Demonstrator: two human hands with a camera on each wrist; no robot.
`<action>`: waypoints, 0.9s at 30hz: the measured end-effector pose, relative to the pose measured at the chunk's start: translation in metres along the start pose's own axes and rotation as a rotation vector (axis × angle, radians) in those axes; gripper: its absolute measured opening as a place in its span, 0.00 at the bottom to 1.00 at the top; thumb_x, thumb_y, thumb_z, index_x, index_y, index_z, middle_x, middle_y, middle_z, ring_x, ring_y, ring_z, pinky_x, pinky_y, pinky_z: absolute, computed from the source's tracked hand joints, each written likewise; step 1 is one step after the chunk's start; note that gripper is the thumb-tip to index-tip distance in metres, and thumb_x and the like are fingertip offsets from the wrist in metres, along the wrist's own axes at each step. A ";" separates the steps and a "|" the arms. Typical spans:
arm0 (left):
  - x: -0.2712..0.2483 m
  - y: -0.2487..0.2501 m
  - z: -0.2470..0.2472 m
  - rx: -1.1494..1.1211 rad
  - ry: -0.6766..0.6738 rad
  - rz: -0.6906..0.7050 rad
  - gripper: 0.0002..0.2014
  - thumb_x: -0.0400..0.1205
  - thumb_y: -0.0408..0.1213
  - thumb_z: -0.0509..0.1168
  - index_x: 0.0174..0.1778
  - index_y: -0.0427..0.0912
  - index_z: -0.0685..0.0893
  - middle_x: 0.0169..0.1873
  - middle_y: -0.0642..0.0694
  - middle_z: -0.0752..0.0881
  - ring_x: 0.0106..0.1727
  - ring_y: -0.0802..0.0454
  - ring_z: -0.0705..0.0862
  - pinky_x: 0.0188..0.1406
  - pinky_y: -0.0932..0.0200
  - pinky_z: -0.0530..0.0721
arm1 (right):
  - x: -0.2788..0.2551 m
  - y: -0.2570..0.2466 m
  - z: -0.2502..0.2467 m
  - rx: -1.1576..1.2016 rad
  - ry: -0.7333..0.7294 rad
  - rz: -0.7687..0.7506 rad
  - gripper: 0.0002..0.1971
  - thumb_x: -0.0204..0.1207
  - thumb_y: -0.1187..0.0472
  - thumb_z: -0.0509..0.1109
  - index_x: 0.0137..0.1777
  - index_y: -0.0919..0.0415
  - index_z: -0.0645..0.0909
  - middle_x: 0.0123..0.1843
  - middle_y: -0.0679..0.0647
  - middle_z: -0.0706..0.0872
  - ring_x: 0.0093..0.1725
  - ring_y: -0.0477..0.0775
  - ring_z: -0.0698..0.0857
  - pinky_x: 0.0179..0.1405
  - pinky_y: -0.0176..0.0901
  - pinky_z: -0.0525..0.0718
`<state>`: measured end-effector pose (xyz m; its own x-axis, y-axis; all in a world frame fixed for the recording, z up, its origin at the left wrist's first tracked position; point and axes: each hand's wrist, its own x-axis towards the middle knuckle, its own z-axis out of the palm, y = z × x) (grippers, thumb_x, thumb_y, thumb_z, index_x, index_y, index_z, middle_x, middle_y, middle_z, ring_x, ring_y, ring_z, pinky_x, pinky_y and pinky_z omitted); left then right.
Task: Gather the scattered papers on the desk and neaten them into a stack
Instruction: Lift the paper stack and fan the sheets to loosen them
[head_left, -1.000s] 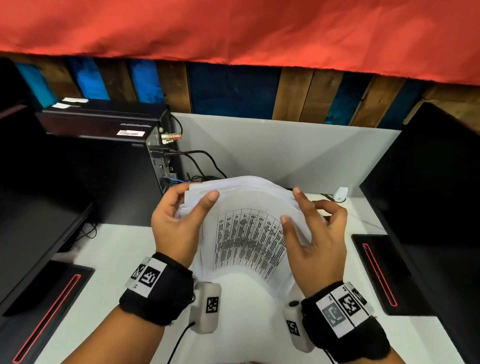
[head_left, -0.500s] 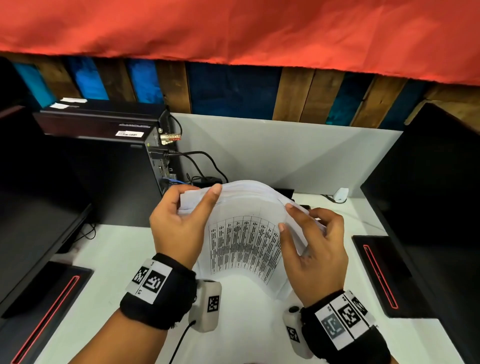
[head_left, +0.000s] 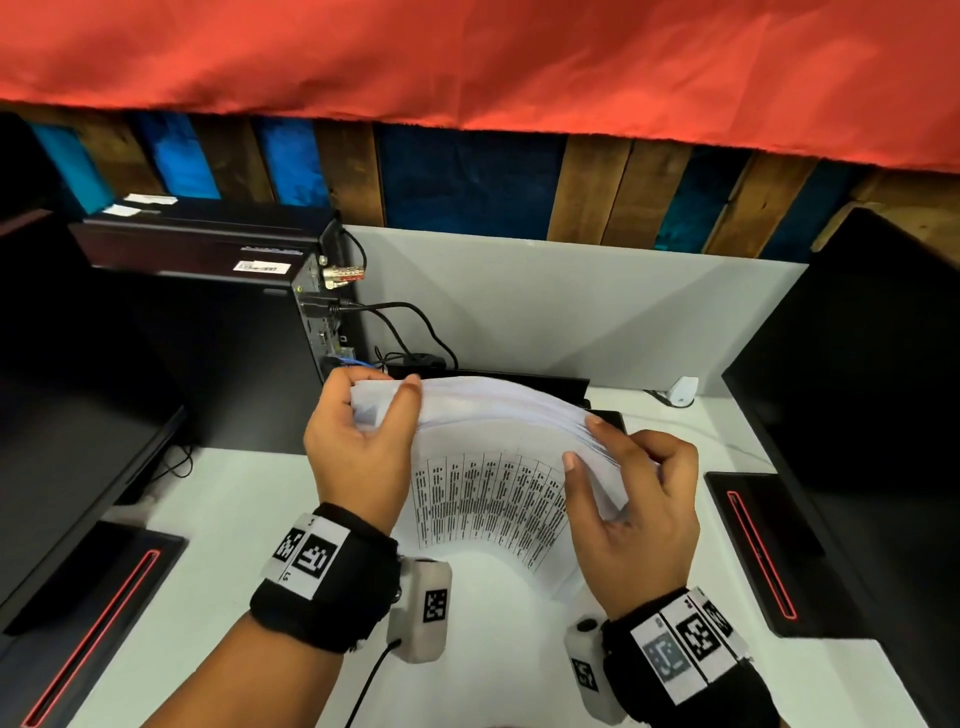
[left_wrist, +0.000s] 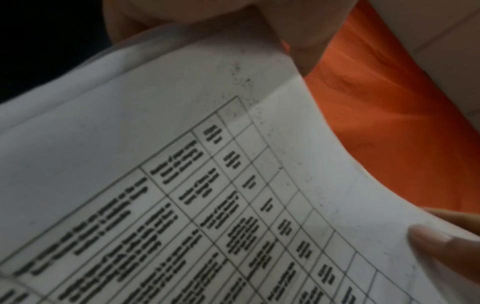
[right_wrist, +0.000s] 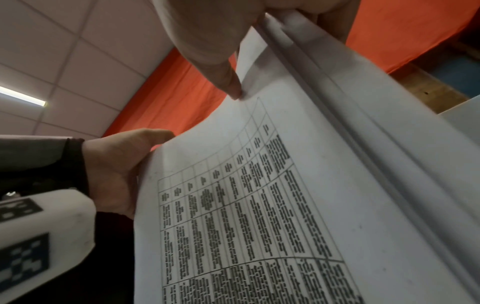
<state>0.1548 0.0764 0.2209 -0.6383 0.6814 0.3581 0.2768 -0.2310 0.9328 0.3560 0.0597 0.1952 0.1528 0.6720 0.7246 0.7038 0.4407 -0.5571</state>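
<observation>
At the tabletop's left edge stands a dark monitor (head_left: 78, 395) on a black base with a red stripe (head_left: 88, 618), and behind it, toward the far-left corner, a black desktop computer (head_left: 208, 322) with black cables (head_left: 410, 322) running from its rear. The left hand (head_left: 358, 452) grips the left side of the stack of papers (head_left: 498, 467), thumb on the printed face and fingers curled behind the top edge (the left wrist view shows the thumb (left_wrist: 298, 45) pressed near the sheet's corner). The papers are held upright above the middle of the white tabletop (head_left: 239, 499), bowed into an arch, with a printed table of dark text facing the person; their lower edge dips toward the near edge, though whether it touches the surface cannot be told. The right hand (head_left: 634, 509) holds the right side of the stack, thumb on the front sheet and fingers curled around the fanned page edges. Near the far-right corner sits a small white adapter (head_left: 681, 391), against the white partition (head_left: 571, 312). Along the right edge stands a second dark monitor (head_left: 857, 415) with its red-striped base (head_left: 763, 551).
</observation>
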 end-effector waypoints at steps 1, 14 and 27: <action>0.001 -0.003 -0.002 0.003 0.004 0.000 0.07 0.75 0.41 0.68 0.43 0.41 0.81 0.36 0.55 0.84 0.37 0.65 0.82 0.40 0.72 0.78 | 0.001 0.000 0.000 0.002 0.010 0.007 0.16 0.71 0.55 0.76 0.57 0.58 0.87 0.53 0.53 0.76 0.47 0.38 0.77 0.29 0.44 0.85; -0.005 -0.009 -0.007 -0.053 0.033 -0.040 0.14 0.77 0.50 0.67 0.41 0.41 0.79 0.33 0.54 0.82 0.35 0.58 0.81 0.38 0.63 0.79 | 0.004 -0.004 -0.001 0.001 -0.018 0.032 0.17 0.69 0.52 0.77 0.57 0.56 0.87 0.59 0.52 0.75 0.50 0.42 0.79 0.36 0.42 0.86; -0.005 -0.011 -0.016 -0.108 -0.013 -0.023 0.12 0.75 0.44 0.67 0.43 0.37 0.81 0.32 0.59 0.82 0.36 0.63 0.80 0.38 0.74 0.77 | 0.006 -0.005 0.000 -0.028 -0.061 0.012 0.20 0.69 0.47 0.77 0.59 0.52 0.87 0.61 0.53 0.74 0.52 0.46 0.80 0.38 0.40 0.84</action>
<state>0.1435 0.0644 0.2095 -0.6342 0.6961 0.3365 0.1829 -0.2878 0.9401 0.3535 0.0612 0.2024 0.1199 0.7126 0.6913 0.7211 0.4161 -0.5539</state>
